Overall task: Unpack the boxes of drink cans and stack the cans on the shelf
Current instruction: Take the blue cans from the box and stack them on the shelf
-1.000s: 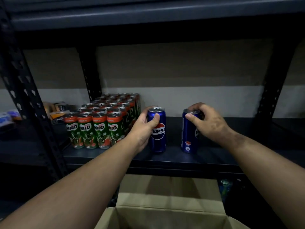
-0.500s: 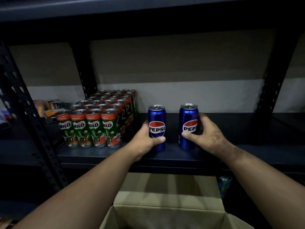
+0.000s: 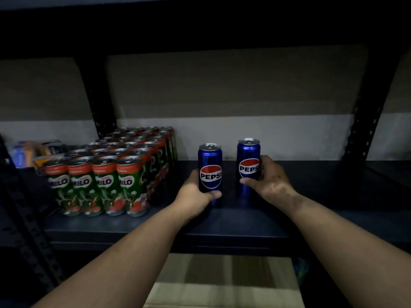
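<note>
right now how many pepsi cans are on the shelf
2. Left can stands on the shelf, gripped by the left hand; right can stands beside it, apart, gripped by the right hand.

Shelf board (image 3: 322, 196) lay bare right of the two Pepsi cans (image 3: 210, 172), open to the right upright (image 3: 364, 130). A narrow gap separated the cans, partly taken by the left hand's (image 3: 195, 196) thumb and the right hand's (image 3: 271, 183) fingers. Milo can block (image 3: 111, 172) filled the left side back to the wall, with a slim gap to the left Pepsi. Upper shelf (image 3: 200, 25) capped headroom. Cardboard box (image 3: 222, 283) sat below.
</note>
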